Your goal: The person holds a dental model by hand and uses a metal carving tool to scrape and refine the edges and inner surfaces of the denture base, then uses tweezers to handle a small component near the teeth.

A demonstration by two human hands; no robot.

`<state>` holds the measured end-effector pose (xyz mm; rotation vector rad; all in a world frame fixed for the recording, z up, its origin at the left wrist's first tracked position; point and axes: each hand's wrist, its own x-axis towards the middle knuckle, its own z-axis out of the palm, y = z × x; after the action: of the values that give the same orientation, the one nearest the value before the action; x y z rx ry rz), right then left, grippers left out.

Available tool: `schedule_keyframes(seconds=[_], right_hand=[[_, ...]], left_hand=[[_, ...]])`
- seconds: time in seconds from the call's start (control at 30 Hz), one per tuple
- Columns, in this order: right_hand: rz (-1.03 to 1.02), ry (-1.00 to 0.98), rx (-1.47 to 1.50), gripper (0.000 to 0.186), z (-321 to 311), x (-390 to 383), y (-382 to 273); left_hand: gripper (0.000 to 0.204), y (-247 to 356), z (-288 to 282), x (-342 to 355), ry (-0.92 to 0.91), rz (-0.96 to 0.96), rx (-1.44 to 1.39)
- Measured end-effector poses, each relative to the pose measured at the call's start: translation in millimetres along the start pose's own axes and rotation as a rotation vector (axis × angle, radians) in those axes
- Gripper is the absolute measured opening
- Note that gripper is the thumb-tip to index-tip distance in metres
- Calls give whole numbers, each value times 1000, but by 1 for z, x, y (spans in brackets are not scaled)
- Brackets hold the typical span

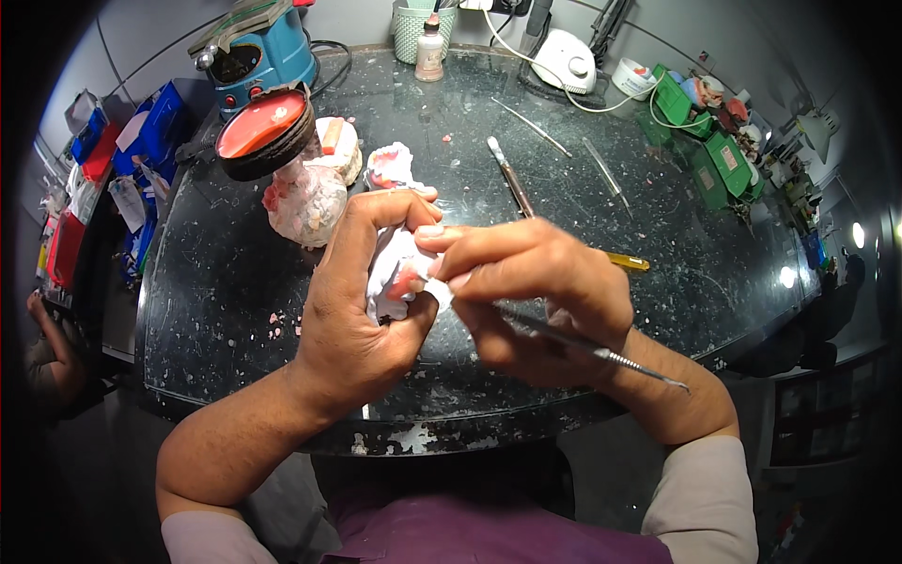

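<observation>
Head view. The white cast [383, 277] was found in the left hand [348, 301], raised over the near half of the desk [714, 282], somewhat left of the middle of its near edge. Its surface was matt, chalky and irregular. A pink, glossy patch [407, 280] covered part of the side facing right, with paler material at its margin. The remainder was concealed by fingers and could not be examined.

The visible length of the cast ran from the near edge towards the far edge, its far end leaning slightly right. The pink patch was turned towards the right hand [545, 296].

Both hands were closed: the left wrapped round the cast, thumb at its near end and fingers over its far end; the right gripped a slender metal tool [601, 352] like a pen. The tool slanted from the cast towards the desk's near right corner, its free end hooked. Its other end was at the pink patch; contact could not be confirmed.

A second cast [389, 169], also white and pink, stood just beyond the left hand. A dark-rimmed dish [258, 132] of red material was noted towards the far left corner, near a blue machine [272, 70].
</observation>
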<state>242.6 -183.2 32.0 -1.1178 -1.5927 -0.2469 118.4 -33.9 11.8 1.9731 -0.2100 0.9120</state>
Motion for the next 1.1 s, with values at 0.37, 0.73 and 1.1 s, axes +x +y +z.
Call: schedule_keyframes(seconds=[0.37,0.73,1.1], right_hand=[[92,-122,-66,30,-8,4,-10],[122,-81,-45,26,-3,3,-4],[108,-181,-54,21,-2,5,-6]], left_hand=[[45,9,-2,-3,3,-191,14],[42,9,2,-6,4,-337,-11],[45,11,2,-7,12,-424,-79]])
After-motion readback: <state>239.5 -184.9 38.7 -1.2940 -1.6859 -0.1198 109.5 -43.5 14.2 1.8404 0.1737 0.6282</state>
